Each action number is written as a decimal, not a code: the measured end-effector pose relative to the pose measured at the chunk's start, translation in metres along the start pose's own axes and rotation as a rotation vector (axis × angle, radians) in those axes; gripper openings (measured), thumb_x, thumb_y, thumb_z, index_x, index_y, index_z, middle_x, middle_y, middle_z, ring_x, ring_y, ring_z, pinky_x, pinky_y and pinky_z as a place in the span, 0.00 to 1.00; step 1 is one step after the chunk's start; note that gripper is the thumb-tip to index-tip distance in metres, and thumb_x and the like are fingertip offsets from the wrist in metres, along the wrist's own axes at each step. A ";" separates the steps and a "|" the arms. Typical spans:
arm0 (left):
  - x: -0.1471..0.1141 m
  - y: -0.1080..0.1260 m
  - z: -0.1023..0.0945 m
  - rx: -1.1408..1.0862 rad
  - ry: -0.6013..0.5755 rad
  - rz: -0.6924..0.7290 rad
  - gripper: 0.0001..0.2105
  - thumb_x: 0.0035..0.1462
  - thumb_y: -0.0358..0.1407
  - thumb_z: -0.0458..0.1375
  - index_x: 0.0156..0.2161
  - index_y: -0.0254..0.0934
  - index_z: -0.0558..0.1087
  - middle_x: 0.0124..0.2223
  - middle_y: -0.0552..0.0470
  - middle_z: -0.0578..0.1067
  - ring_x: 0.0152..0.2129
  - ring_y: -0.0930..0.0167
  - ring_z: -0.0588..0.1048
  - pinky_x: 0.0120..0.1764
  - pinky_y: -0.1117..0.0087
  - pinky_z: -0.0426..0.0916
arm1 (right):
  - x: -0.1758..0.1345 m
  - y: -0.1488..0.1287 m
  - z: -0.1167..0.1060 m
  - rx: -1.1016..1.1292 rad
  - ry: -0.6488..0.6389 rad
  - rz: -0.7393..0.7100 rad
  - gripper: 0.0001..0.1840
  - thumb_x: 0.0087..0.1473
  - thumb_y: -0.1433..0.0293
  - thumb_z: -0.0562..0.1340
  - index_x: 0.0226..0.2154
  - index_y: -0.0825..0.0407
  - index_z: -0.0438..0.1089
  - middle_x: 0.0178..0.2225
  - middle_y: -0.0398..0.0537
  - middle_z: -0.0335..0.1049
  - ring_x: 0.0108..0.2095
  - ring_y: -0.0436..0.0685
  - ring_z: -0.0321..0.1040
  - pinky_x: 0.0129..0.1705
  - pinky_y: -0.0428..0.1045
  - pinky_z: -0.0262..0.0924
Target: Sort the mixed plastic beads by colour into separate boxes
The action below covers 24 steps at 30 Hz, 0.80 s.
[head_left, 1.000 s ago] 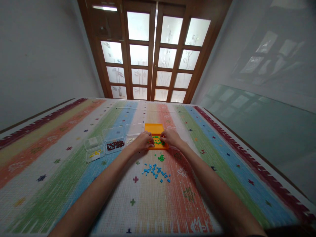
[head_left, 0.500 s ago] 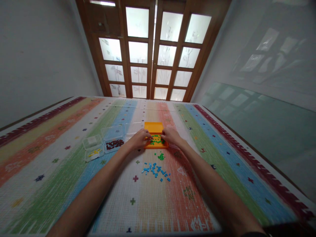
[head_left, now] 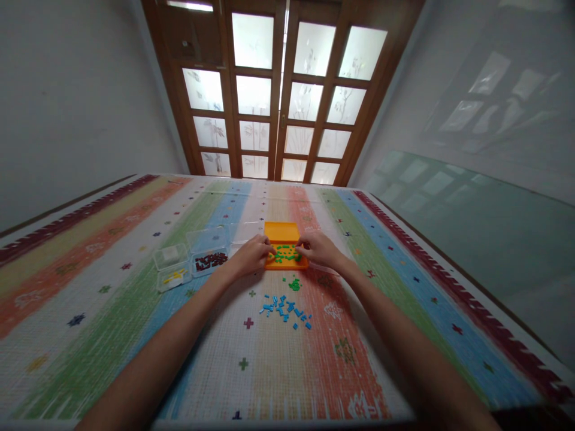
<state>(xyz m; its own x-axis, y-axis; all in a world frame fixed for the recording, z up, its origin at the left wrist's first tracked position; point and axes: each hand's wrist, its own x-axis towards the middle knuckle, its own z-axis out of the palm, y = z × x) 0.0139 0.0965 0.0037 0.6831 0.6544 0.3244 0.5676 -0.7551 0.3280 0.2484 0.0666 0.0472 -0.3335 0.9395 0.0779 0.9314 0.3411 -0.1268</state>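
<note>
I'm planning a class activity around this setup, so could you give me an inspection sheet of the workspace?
Surface: striped cloth with printed motifs.
Job's things: open orange box; green pieces, some inside it, some on the cloth; blue pieces scattered nearest the wearer.
Clutter: dark red pieces and yellow pieces in separate open see-through boxes, on the left.
Grips: left grip and right grip at opposite sides of the orange box; whether either pinches a piece is too small to tell.
Cables: nothing seen.
Surroundings: wooden doors with glass panes ahead; pale walls both sides.
</note>
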 end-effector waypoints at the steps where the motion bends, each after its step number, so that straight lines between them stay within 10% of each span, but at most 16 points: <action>1: -0.002 0.002 0.001 -0.009 0.014 0.018 0.13 0.55 0.23 0.56 0.40 0.36 0.80 0.38 0.47 0.73 0.39 0.66 0.71 0.45 0.66 0.68 | -0.006 0.001 -0.001 0.053 -0.011 -0.067 0.11 0.57 0.71 0.62 0.38 0.55 0.80 0.33 0.50 0.78 0.33 0.52 0.70 0.36 0.45 0.57; 7: -0.021 0.028 0.007 -0.072 0.006 0.152 0.08 0.59 0.31 0.58 0.41 0.36 0.78 0.38 0.47 0.72 0.36 0.67 0.70 0.40 0.67 0.68 | -0.040 0.005 0.013 0.272 -0.154 -0.328 0.09 0.52 0.75 0.63 0.34 0.54 0.80 0.30 0.49 0.78 0.29 0.51 0.69 0.32 0.44 0.55; 16: -0.024 0.045 0.014 -0.014 -0.194 0.144 0.07 0.61 0.28 0.56 0.36 0.36 0.77 0.34 0.51 0.72 0.31 0.71 0.70 0.35 0.72 0.64 | -0.045 -0.004 0.034 0.167 -0.100 -0.253 0.13 0.56 0.75 0.59 0.38 0.53 0.79 0.32 0.51 0.80 0.30 0.53 0.71 0.31 0.45 0.51; 24: -0.014 0.028 -0.004 0.005 -0.051 0.064 0.05 0.60 0.29 0.58 0.38 0.36 0.78 0.38 0.47 0.73 0.38 0.67 0.71 0.41 0.68 0.67 | -0.045 -0.009 0.023 0.144 -0.124 -0.238 0.13 0.58 0.73 0.59 0.40 0.52 0.79 0.33 0.51 0.79 0.30 0.53 0.71 0.31 0.46 0.51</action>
<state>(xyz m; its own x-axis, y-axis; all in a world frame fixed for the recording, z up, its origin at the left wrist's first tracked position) 0.0183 0.0660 0.0124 0.7406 0.6019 0.2989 0.5240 -0.7956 0.3039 0.2513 0.0219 0.0221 -0.5636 0.8261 0.0023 0.7975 0.5447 -0.2595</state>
